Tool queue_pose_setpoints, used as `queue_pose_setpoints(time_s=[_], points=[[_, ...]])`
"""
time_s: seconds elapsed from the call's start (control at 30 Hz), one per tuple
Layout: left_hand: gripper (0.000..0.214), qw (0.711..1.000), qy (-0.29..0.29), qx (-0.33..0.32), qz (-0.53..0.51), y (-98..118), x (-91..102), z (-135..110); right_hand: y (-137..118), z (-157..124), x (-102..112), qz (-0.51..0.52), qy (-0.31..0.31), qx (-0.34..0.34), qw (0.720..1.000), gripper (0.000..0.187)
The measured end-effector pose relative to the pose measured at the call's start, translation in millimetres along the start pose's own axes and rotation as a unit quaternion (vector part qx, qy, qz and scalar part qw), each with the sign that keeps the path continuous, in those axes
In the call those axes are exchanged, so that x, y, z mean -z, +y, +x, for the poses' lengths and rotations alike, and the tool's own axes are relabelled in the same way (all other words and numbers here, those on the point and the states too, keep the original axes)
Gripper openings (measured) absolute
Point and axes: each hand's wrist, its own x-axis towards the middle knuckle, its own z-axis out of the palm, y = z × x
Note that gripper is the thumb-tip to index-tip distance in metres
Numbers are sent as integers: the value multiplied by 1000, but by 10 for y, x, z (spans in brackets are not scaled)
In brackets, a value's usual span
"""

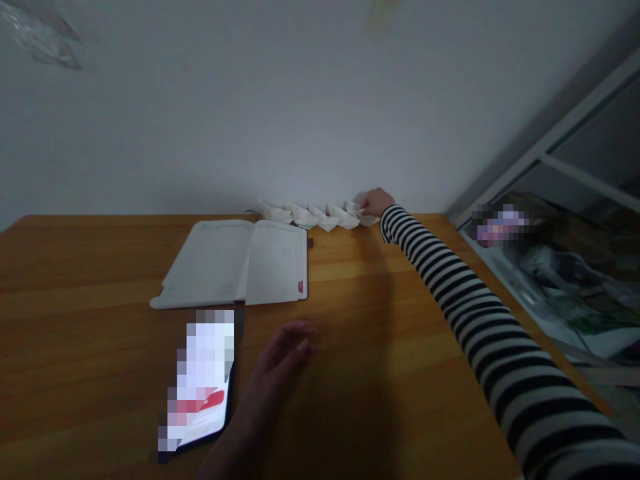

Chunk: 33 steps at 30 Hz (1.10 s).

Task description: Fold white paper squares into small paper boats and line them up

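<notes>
- As we look down the wooden surface (75,300), the person's right hand (377,202) is stretched out to its far edge, with the striped sleeve (480,320) running long across the right of the view. We take that full reach to be needed because the row of folded white paper shapes (315,215) lies so far off.
- That row sits along the far edge of the surface, right against the white wall (210,113), beyond the top of the open notebook (235,263) and running off to its right. We judge that the wall gives the overlapping pieces something to lean on.
- The right hand's grip touches the last shape at the right end of the row. Its fingers are turned away from us, so we cannot tell whether it is clenched on that shape or only resting against it.
- The left hand (285,350) lies near the middle of the surface, just beside the phone (200,387), its fingers loosely curled. This grip is released and holds nothing; it looks kept out of the other arm's way.
- The open notebook lies flat between the phone and the row, a red tab (301,287) at the corner of its right page. Laid open like this, it seems kept ready for consulting.
- The phone lies angled just below the notebook, its display blurred, within easy reach of the left hand.
- To the right, past the corner of the surface, stands a metal-framed glass panel (550,153); what lies there is too blurred to name.
</notes>
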Motion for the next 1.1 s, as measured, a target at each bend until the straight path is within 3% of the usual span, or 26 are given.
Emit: queue_pose_setpoints(time_s=[0.3, 0.73, 0.9, 1.1], points=[[31, 999, 31, -20, 29, 77, -99, -73, -292, -170, -7, -80, 22, 20, 996, 28], [35, 998, 12, 19, 58, 98, -60, -91, -371, -25, -34, -95, -23, 48, 994, 31], [38, 997, -6, 16, 72, 49, 6, -42, -442, -170, -64, -93, -16, 51, 994, 30], [33, 995, 20, 10, 94, 57, -27, -67, -561, -400, -90, -96, 8, 37, 995, 32]])
